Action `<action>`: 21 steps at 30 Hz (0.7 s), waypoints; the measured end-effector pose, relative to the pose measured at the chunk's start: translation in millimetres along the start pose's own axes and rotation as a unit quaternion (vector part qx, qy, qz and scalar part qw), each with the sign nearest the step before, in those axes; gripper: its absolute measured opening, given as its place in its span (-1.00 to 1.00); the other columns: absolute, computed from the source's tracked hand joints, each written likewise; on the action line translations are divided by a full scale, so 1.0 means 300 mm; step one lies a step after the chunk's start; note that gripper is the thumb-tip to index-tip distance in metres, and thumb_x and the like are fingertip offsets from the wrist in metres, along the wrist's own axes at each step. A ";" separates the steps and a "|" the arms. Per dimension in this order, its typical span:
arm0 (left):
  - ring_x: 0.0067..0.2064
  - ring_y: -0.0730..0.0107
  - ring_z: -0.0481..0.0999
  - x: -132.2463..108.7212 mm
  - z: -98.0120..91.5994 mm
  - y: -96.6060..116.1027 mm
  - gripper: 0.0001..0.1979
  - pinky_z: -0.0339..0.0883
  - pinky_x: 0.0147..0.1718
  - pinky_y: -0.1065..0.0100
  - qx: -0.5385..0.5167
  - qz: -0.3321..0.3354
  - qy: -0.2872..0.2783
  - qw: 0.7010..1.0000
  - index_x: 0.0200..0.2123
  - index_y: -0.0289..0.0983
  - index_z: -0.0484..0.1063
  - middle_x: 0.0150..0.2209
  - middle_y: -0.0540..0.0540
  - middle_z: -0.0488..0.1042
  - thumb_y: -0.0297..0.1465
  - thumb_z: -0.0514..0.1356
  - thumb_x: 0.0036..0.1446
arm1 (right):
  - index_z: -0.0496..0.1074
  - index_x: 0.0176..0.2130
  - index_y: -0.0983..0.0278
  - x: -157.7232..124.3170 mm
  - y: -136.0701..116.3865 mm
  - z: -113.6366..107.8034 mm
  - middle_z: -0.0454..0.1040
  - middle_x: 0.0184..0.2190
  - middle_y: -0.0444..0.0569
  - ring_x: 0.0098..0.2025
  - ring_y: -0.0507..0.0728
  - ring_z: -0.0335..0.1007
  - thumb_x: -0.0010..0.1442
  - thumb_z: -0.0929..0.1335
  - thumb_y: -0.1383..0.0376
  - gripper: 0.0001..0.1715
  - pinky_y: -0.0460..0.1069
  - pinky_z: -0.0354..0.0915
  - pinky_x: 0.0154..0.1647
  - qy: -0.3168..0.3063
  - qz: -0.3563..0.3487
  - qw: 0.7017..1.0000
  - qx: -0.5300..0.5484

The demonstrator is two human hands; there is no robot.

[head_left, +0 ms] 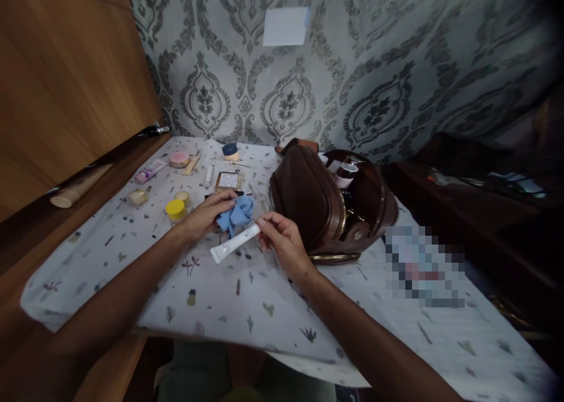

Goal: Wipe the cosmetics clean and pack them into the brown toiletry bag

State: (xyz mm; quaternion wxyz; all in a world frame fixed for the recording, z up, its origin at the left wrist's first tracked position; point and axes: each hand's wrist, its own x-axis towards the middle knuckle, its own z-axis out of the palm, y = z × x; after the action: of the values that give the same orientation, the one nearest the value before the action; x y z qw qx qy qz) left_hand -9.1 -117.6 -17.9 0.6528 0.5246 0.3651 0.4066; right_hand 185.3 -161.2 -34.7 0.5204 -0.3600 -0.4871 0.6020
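A slim white squeeze tube [235, 243] is pinched by its right end in my right hand [284, 243], slanting down to the left above the table. My left hand [209, 214] grips a crumpled blue cloth [238, 214] just behind the tube. To the right of my right hand, a dark brown leather bag [304, 190] stands with its zipped top open. Inside it show bottles [346, 174] and other items, partly hidden. A jar with a yellow lid [175, 209] lies left of my left hand, and a glittery square compact [228, 181] sits beyond it.
The patterned white tablecloth [220, 308] carries a pink round compact [180, 159], a pink-purple tube [150, 171], a jar with a dark blue lid [230, 151] and a small pale jar [137, 197]. A wooden cabinet [74, 67] borders the left. A blurred-out item [423, 267] lies at right.
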 end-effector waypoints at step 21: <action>-0.37 0.47 0.34 -0.034 0.035 0.028 -0.72 0.19 -0.39 0.45 0.218 0.047 -0.150 0.963 -0.30 -0.25 0.34 -0.37 0.05 0.37 -0.19 0.30 0.08 | 0.39 -0.34 0.25 -0.003 0.051 0.012 0.39 -0.58 -0.22 -0.63 -0.04 0.24 -0.02 0.51 -0.09 -0.48 -0.14 0.16 -0.65 0.038 -0.007 0.999 -0.036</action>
State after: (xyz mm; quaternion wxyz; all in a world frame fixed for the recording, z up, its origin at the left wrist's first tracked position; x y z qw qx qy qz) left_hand -5.0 -129.9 -7.3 0.5501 0.7259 0.3176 0.2637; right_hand 177.8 -162.7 -48.4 0.5297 -0.3979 -0.4904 0.5662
